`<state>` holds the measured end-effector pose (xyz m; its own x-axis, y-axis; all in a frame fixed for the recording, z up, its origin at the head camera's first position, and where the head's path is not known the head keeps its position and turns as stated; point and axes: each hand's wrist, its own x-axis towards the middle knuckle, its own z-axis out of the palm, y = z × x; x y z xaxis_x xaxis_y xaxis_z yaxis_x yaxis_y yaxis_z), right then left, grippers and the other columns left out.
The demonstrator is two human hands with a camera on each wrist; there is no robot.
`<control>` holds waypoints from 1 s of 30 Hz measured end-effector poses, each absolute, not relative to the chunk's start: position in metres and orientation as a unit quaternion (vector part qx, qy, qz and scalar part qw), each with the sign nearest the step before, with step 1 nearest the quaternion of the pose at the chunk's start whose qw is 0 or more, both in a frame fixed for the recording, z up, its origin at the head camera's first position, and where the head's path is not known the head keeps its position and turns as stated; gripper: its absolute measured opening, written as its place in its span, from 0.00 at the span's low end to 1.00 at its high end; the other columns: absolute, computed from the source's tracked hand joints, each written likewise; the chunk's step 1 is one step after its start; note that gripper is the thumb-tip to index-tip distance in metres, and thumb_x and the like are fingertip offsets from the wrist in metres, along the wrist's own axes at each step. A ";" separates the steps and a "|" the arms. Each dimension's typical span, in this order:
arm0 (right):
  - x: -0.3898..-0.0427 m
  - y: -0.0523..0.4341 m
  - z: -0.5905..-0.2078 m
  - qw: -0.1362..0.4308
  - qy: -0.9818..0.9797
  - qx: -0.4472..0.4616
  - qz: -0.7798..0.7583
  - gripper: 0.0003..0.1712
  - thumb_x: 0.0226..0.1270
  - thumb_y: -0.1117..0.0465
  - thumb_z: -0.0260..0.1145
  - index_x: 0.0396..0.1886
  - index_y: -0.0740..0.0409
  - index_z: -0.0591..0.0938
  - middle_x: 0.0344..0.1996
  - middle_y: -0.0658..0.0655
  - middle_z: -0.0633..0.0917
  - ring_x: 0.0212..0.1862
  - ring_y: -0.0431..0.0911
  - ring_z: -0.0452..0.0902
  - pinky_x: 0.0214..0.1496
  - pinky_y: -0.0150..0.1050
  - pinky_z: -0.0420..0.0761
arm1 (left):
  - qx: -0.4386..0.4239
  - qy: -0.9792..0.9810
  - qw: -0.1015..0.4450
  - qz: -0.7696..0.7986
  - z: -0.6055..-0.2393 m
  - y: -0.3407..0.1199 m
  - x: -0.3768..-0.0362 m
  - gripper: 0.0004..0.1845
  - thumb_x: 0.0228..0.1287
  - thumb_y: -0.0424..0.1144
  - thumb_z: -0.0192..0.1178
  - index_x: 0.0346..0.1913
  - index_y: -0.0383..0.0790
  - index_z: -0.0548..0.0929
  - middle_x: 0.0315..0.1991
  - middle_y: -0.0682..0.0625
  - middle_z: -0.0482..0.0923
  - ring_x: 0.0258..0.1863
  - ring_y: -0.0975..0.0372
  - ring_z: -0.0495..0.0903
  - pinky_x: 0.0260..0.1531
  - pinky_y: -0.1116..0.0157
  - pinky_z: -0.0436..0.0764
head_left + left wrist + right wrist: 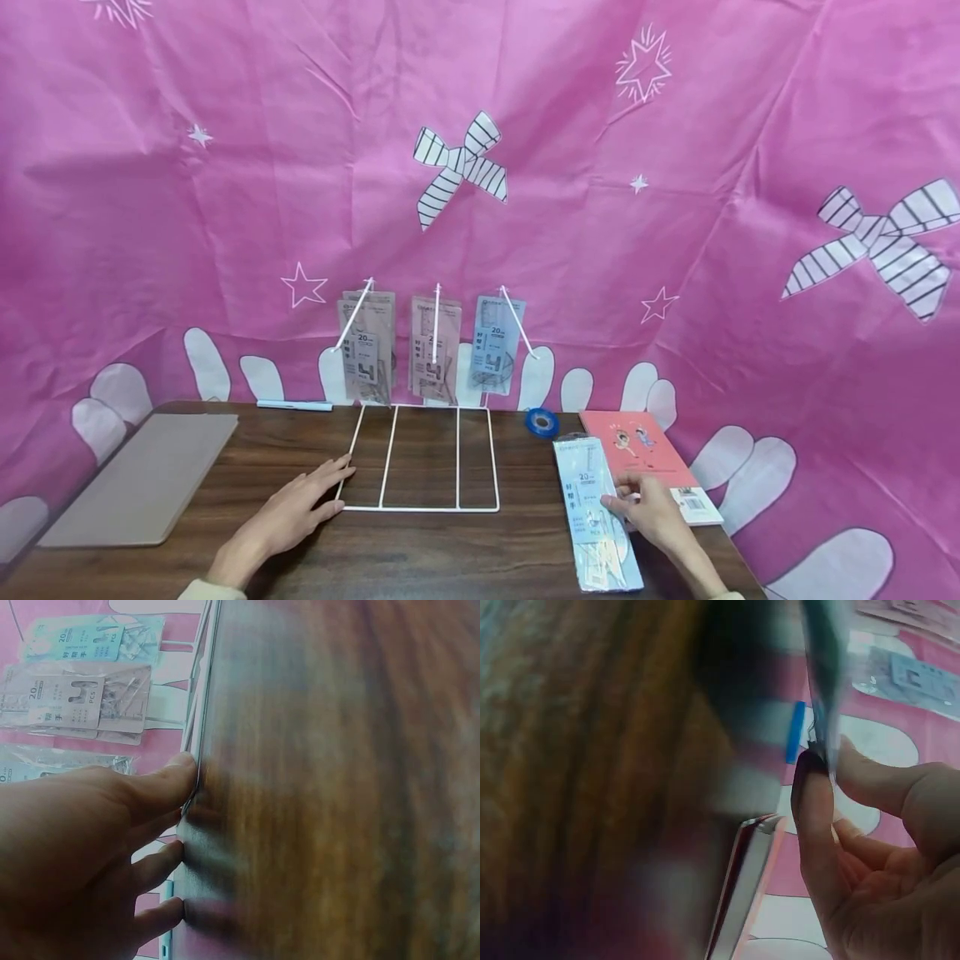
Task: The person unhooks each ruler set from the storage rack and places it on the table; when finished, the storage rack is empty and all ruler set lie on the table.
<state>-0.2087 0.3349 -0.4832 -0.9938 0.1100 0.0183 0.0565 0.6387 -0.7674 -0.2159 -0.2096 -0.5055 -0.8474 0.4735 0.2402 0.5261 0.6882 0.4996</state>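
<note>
From the head camera, the left hand (300, 508) lies flat on the dark wooden table (420, 550), fingers straight and spread, their tips touching the front left corner of the white wire rack (420, 457). It grips nothing. The right hand (651, 510) is well right of the rack, thumb and fingers pinching the right edge of a long blue packet (596, 512) that lies on the table with its glossy film catching the light. The rack is thin white rod: a flat rectangular base split into three bays, with three prongs rising at the back. On the prongs hang two pinkish packets (401, 346) and a blue hanging packet (495, 343). Right of the rack sit a blue tape roll (541, 422) and a coral book (660, 467), partly under the right hand. Left of the rack lies a tan board (142, 483); behind the rack's left corner, a pale blue pen (294, 405). A creased pink cloth (225, 208) with striped bows and stars drapes behind and around the table.

From the left wrist, the left hand's fingers (161, 787) are extended, the uppermost fingertip against the rack's wire (201, 697); the wood grain is blurred. Hanging packets show beyond.

From the right wrist, the right hand's thumb (817, 817) and a finger pinch the thin edge of the packet (823, 682); the book's edge (746, 885) lies below, blurred.
</note>
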 end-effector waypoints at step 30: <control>-0.349 0.221 -0.437 0.189 -0.857 0.125 0.462 0.20 0.65 0.68 0.76 0.54 0.70 0.84 0.43 0.67 0.89 0.46 0.59 0.88 0.48 0.44 0.90 | -0.274 -0.918 0.058 -0.282 -0.505 -0.207 -0.217 0.24 0.74 0.37 0.63 0.67 0.28 0.78 0.72 0.31 0.71 0.70 0.33 0.70 0.63 0.27 0.68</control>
<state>-0.3487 0.2211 -0.4368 -0.8972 -0.0394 0.4398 -0.3892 0.5411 -0.7455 -0.2166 -0.2074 -0.5049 -0.8427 0.4710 0.2608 0.5362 0.6907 0.4852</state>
